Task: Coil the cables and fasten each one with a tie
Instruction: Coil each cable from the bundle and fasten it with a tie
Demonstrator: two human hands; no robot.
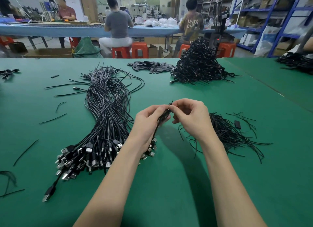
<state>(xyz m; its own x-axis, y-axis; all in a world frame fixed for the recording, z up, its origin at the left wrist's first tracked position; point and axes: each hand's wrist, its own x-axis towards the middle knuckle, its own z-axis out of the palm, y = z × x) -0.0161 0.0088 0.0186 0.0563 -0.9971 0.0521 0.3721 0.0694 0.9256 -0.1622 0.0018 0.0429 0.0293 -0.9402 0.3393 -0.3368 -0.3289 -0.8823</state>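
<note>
Left hand (147, 123) gripping coiled cable (164, 115) above table (169, 184) middle; right hand (191, 118) fingers (176, 106) pinching tie (170, 102) at coil's top.

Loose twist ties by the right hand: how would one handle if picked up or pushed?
The loose twist ties lie bent and kinked, so one probably holds a shape yet bends easily. Thin strands, likely very light. They are tangled, so pulling one may drag neighbours across the green table.

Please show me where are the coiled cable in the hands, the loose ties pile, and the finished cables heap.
coiled cable (164, 115): head view, on the bundled strands between both hands.
loose ties pile (225, 132): head view, on its dense middle.
finished cables heap (199, 64): head view, on its centre.
</note>
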